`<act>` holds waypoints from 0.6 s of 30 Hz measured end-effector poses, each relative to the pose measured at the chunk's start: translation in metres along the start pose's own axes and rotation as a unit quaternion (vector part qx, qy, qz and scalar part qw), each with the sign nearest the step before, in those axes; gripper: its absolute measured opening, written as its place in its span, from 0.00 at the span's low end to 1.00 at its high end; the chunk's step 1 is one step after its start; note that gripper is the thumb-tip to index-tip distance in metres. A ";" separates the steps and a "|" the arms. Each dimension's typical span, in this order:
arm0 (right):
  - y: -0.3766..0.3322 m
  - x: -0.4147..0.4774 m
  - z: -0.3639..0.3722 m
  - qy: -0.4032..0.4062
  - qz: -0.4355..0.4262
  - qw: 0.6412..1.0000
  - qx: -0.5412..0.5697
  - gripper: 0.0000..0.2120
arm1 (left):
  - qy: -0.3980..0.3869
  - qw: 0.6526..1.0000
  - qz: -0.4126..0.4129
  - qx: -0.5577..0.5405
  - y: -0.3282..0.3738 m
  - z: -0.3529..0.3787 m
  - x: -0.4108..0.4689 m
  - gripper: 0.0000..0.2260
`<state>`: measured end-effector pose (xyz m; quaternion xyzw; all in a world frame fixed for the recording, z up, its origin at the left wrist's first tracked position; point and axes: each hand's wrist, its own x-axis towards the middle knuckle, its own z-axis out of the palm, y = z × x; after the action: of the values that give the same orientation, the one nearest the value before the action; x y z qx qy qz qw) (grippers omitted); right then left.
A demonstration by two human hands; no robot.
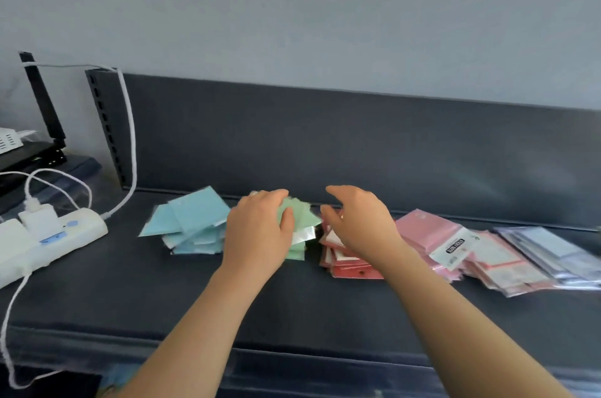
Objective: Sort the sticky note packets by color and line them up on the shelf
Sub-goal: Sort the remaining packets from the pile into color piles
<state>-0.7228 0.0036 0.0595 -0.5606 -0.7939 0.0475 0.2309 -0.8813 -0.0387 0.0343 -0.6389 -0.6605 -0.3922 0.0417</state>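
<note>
On the shelf (pixel 325 309), the left hand (pixel 260 228) is pinching a green packet (pixel 305 215) atop the green pile (pixel 297 253), between the blue pile (pixel 192 222) and the red pile (pixel 348 269); the right hand (pixel 357 225) is hovering over the red pile, fingers loosely spread.

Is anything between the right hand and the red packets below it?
Nothing visible. The right hand hovers directly above the stack of red plastic-wrapped sticky note packets; the left hand grips green plastic-wrapped packets beside.
</note>
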 end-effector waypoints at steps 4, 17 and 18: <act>0.052 -0.034 -0.028 0.016 0.026 0.999 -0.019 0.18 | -0.014 0.999 0.042 -0.020 0.056 0.029 -0.009 0.15; 0.238 -0.154 -0.131 0.045 0.140 0.987 -0.070 0.16 | -0.078 0.985 0.123 -0.097 0.257 0.122 -0.074 0.09; 0.252 -0.163 -0.138 0.045 0.147 0.985 -0.075 0.17 | -0.082 0.984 0.128 -0.095 0.272 0.129 -0.079 0.08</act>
<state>-0.4030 -0.0779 0.0474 -0.6884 -0.6929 -0.0038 0.2144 -0.5709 -0.0624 0.0280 -0.7491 -0.5343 -0.3911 -0.0237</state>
